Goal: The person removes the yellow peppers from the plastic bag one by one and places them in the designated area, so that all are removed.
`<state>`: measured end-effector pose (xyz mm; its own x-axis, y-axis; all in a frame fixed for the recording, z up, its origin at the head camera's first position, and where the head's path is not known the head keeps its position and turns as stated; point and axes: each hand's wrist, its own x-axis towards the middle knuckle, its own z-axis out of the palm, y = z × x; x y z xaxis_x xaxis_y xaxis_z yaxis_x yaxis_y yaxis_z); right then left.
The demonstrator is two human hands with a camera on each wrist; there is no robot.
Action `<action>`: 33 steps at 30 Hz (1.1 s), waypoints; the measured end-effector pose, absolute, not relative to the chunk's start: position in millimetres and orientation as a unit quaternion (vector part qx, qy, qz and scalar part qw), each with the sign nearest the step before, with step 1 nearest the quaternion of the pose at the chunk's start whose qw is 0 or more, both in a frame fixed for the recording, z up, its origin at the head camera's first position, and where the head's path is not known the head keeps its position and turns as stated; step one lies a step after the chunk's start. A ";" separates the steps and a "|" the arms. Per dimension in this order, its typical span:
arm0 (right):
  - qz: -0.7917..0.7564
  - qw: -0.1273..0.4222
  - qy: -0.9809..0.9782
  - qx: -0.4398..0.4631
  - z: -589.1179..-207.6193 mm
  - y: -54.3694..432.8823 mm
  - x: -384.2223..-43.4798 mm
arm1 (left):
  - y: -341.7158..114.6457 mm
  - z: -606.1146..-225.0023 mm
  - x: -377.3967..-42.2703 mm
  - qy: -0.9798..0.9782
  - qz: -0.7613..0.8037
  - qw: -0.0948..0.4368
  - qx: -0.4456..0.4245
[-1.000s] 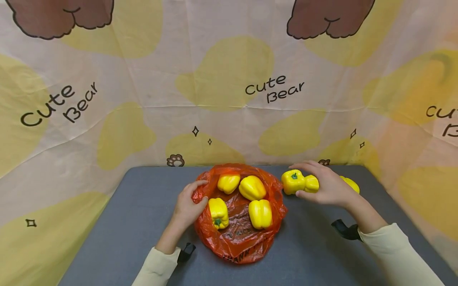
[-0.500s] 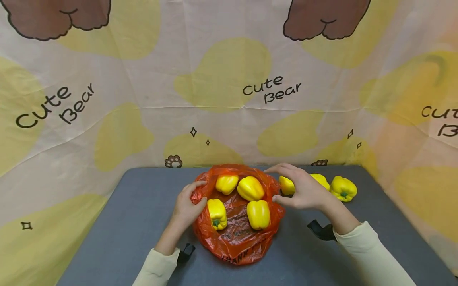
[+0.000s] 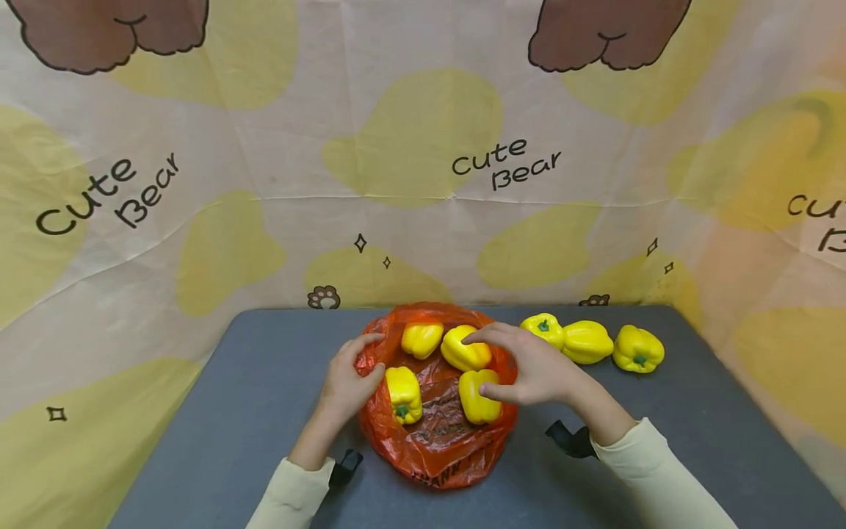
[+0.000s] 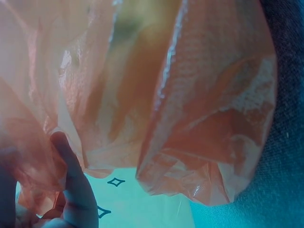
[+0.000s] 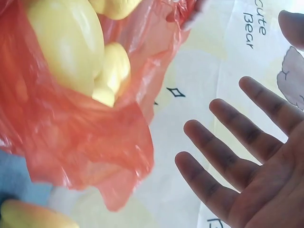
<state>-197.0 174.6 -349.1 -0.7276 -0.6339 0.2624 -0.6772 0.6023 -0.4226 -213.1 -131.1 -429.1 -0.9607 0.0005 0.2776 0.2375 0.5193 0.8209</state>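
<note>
An open red plastic bag [image 3: 436,455] sits on the grey table with several yellow bell peppers inside, among them one bell pepper [image 3: 404,395] at the left and one pepper [image 3: 421,340] at the back. My left hand [image 3: 346,378] grips the bag's left rim; in the left wrist view a finger [image 4: 76,185] bends against the thin plastic. Over the bag's right side hovers my right hand [image 3: 535,367], partly covering the right-hand peppers. The right wrist view shows its fingers [image 5: 213,180] spread and holding nothing, apart from the bag.
Three more yellow bell peppers lie in a row at the table's back right: one pepper [image 3: 543,325] beside the bag, a middle pepper [image 3: 587,342] and an outer pepper [image 3: 638,349]. A printed cloth [image 3: 423,147] hangs around the table [image 3: 277,411].
My right hand has moved left from the row of peppers to above the bag's right side, uncovering the row. The left hand stays on the rim.
</note>
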 end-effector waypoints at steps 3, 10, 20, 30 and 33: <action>0.256 0.038 -0.893 0.367 -352.6 170.9 -197.0 | -131.4 -428.9 -213.5 -0.862 -0.487 0.122 -0.069; 0.216 0.026 -0.903 0.371 -363.0 162.5 -196.3 | -132.3 -429.2 -214.3 -0.863 -0.486 0.120 -0.069; 0.175 0.028 -0.907 0.381 -375.2 152.3 -198.5 | -132.9 -427.3 -212.6 -0.863 -0.485 0.121 -0.070; 0.142 0.038 -0.919 0.367 -390.2 151.1 -205.3 | -134.6 -428.1 -211.3 -0.865 -0.483 0.118 -0.070; 0.137 0.032 -0.924 0.356 -395.2 152.1 -205.3 | -134.8 -427.8 -210.6 -0.865 -0.483 0.118 -0.068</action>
<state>-205.3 152.1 -395.2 -0.7438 -0.6497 0.1570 -0.6673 0.7084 -0.2299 -210.6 -134.8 -427.8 -0.9627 0.0043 0.2704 0.2325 0.5243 0.8192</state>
